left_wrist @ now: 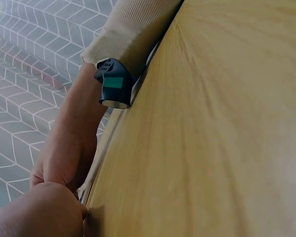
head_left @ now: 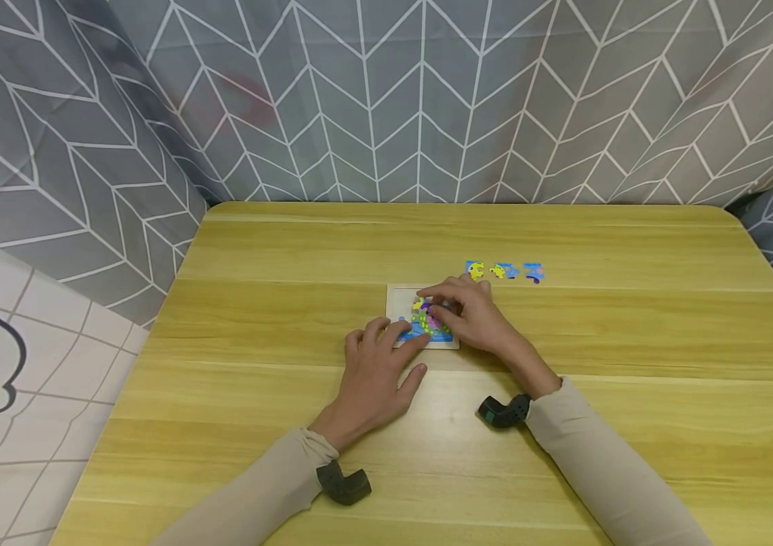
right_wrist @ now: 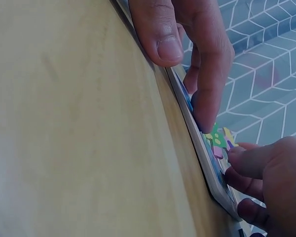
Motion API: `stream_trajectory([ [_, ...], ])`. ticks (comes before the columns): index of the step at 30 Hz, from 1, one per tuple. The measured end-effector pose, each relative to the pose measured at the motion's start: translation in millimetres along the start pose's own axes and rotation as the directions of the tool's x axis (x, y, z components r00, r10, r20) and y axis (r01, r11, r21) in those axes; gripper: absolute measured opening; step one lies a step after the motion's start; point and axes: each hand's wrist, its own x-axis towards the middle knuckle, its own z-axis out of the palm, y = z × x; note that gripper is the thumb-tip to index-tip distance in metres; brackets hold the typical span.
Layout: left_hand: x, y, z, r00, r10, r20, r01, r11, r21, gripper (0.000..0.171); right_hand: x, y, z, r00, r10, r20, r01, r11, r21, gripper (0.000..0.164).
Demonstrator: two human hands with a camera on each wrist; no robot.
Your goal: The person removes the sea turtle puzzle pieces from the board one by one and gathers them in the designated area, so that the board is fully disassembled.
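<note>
A small jigsaw board [head_left: 396, 297] with a pale rim lies on the table, its lower part filled with blue, green and pink pieces. My left hand [head_left: 374, 379] rests over its lower left, fingers extended and fingertips on the picture. From the right, my right hand [head_left: 473, 315] reaches over the board and pinches a colourful puzzle piece [right_wrist: 229, 138] between thumb and fingers. That piece stands tilted up from the board in the right wrist view, with yellow and purple showing. My fingers partly hide the picture.
Three loose puzzle pieces lie in a row behind the right hand: a yellow-and-blue one [head_left: 474, 270], another yellow-and-blue one [head_left: 505, 271] and a blue-and-purple one [head_left: 534, 272]. A patterned grey curtain [head_left: 420, 98] hangs behind the wooden table [head_left: 277, 250].
</note>
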Motion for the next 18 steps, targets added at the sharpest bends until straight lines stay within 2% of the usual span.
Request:
stream_trajectory([
  [9, -0.2, 0.5, -0.7, 1.000, -0.004, -0.003, 0.004, 1.000, -0.006, 0.036, 1.2, 3.4, 0.6, 0.999, 0.009, -0.052, -0.005, 0.997, 0.071, 0.023],
  [18, 0.0, 0.7, -0.8, 1.000, -0.009, 0.009, 0.009, 1.000, -0.006, 0.037, 1.1, 3.3, 0.5, 0.997, 0.057, -0.044, -0.050, 0.989, 0.137, 0.020],
])
